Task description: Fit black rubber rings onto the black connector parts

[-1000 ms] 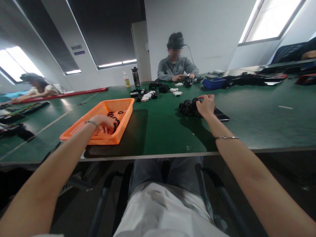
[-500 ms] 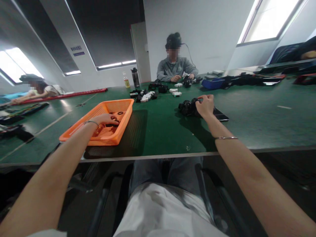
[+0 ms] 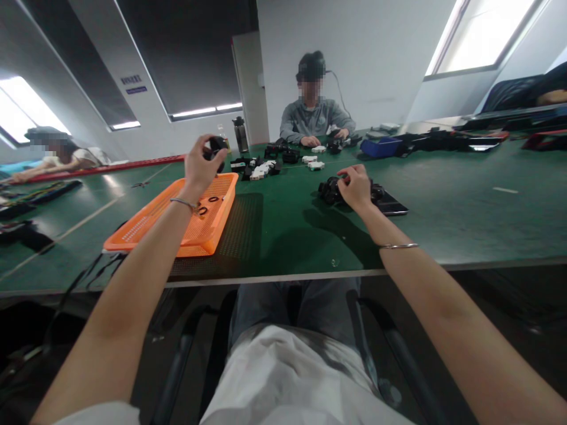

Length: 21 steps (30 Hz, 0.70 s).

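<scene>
Holding a small black ring-shaped part between thumb and fingertips, my left hand is raised above the far end of the orange basket, its grip pinched on that part. Below it, a few more black rings lie loose on the basket's mesh floor. My right hand rests on the green worktop with its grip curled over a cluster of black parts; I cannot tell how firmly it grasps them. Just behind that cluster lies a dark phone, flat on the worktop. The basket sits partly on a dark mat near the worktop's front edge. Farther back are black and white small parts and a dark bottle. Across the worktop a person in a grey top works with both hands on more parts, and another person sits far to my left.
</scene>
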Available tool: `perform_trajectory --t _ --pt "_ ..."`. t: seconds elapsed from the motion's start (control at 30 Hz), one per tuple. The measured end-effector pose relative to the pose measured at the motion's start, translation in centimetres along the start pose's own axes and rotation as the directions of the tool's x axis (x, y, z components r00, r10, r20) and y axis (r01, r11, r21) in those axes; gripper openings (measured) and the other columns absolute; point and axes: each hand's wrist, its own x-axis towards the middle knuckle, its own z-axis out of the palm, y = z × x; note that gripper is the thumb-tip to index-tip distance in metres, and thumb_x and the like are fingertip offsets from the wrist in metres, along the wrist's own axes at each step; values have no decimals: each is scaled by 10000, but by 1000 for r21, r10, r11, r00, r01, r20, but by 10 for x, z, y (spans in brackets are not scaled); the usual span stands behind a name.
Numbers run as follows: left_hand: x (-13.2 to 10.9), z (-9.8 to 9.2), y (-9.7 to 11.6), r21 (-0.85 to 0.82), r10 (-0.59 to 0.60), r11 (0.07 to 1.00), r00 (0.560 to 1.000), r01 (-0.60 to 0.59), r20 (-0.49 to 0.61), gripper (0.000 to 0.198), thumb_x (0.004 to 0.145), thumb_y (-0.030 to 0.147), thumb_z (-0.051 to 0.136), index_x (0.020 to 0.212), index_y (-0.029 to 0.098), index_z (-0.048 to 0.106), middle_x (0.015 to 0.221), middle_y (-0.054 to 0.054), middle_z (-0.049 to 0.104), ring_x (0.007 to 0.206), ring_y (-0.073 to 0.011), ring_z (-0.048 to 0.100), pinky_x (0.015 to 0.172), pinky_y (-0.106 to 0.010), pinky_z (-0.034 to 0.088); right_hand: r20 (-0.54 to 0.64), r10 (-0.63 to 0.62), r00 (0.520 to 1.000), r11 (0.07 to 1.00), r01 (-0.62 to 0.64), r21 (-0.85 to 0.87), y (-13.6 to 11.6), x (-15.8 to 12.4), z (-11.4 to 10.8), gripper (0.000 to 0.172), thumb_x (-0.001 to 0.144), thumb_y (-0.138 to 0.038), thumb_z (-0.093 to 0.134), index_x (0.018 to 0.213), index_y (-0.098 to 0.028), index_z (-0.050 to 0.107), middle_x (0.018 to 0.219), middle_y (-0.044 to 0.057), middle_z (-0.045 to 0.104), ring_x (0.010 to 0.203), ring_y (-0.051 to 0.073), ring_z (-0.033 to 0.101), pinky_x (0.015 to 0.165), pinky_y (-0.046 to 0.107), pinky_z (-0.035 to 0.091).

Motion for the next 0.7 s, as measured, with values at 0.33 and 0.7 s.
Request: perform_trajectory --t 0.33,0.7 --pt "-76 92 71 -82 378 915 765 -396 521 460 732 379 586 1150 211 495 954 -51 541 877 -175 550 783 -286 429 788 -244 565 584 -563 584 -58 -29 25 516 830 -593 245 893 -183 551 733 31 586 628 126 548 519 222 391" --pt "-105 133 21 -354 26 918 866 177 500 650 601 193 664 1148 137 318 995 -58 448 935 -160 473 902 -332 368 833 -48 551 521 -698 491 -65 -34 27 129 823 -243 477 944 -205 500 725 -13 566 544 69 511 487 173 396"
